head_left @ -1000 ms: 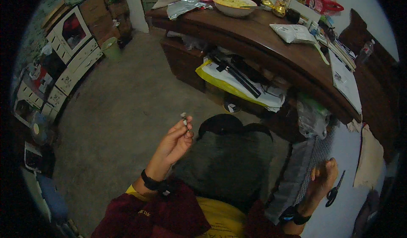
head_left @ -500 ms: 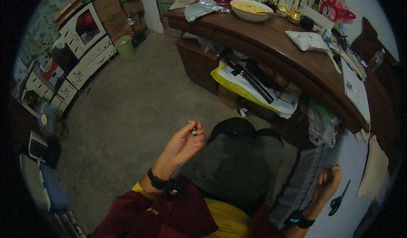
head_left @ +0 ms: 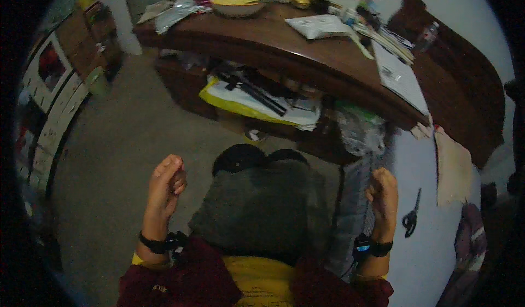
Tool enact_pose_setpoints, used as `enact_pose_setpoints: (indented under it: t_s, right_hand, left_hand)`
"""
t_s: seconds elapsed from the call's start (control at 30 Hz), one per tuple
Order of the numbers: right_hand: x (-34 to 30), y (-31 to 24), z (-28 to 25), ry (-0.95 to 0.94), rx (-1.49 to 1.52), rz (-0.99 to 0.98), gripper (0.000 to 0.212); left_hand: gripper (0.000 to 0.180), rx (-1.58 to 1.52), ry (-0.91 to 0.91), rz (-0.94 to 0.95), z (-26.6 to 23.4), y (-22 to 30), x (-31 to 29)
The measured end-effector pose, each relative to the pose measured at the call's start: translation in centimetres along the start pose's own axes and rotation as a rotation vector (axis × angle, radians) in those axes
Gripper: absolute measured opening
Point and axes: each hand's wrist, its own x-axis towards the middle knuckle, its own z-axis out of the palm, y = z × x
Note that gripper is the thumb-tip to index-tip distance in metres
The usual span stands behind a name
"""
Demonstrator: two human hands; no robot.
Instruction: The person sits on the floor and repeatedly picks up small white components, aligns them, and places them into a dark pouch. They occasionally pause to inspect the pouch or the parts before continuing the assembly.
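My left hand point(head_left: 168, 182) is raised on the left over the bare floor, fingers curled in and thumb pressed against them. Whatever it may hold is hidden. My right hand point(head_left: 383, 189) is up on the right, also closed with fingers bent toward the palm; its inside cannot be seen. Between the hands are my legs in dark grey trousers point(head_left: 257, 208). Nearest to my right hand lies a pair of black scissors point(head_left: 413, 216), on a pale blue surface point(head_left: 415, 263) beside it.
Ahead stands a dark wooden desk point(head_left: 262, 33) with a bowl of yellow food point(head_left: 238, 10), a white packet point(head_left: 320, 27) and papers point(head_left: 398, 74). Under it are a yellow-and-white bag point(head_left: 229, 100) and a clear plastic bag point(head_left: 361, 129). A beige cloth point(head_left: 453, 167) lies right; a white cabinet point(head_left: 65, 110) stands left.
My view has turned right. The left hand has swung out leftward, and the small pale thing seen in its fingers before no longer shows. The right hand has risen beside the scissors, which lie still.
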Motion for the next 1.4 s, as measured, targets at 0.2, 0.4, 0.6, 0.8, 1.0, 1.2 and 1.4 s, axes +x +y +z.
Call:
enact_pose_setpoints:
  t_s: [0.2,0.4,0.6,0.8,1.0,1.2,1.4]
  right_hand:
    - [-2.1,-5.8,3.6,-0.315,0.213,0.123,0.024]
    - [-3.5,-8.6,5.3,-0.508,0.244,0.154,0.023]
    - [-5.2,-9.7,6.9,-0.515,0.187,0.205,0.025]
    - [-5.9,-10.2,7.7,-0.601,-0.029,0.159,0.031]
    - [-6.2,-11.6,7.7,-0.594,-0.348,0.087,0.033]
    - [-6.1,-12.9,7.3,-0.643,-0.174,0.211,0.033]
    - [-6.3,-14.0,7.0,-0.702,-0.071,0.185,0.033]
  left_hand:
    - [0.014,0.515,-0.176,0.079,6.4,0.9,0.7]
    - [0.016,0.625,-0.555,0.341,13.3,0.7,0.7]
    - [0.018,0.620,-0.796,0.377,18.3,-0.6,-1.2]
    - [0.016,0.532,-0.757,0.354,19.7,-0.4,-1.6]
    - [0.014,0.507,-0.793,0.528,19.4,-0.5,-0.6]
    - [0.011,0.382,-0.740,0.301,18.7,0.5,-0.6]
    - [0.006,0.458,-0.640,0.742,18.1,1.0,-0.8]
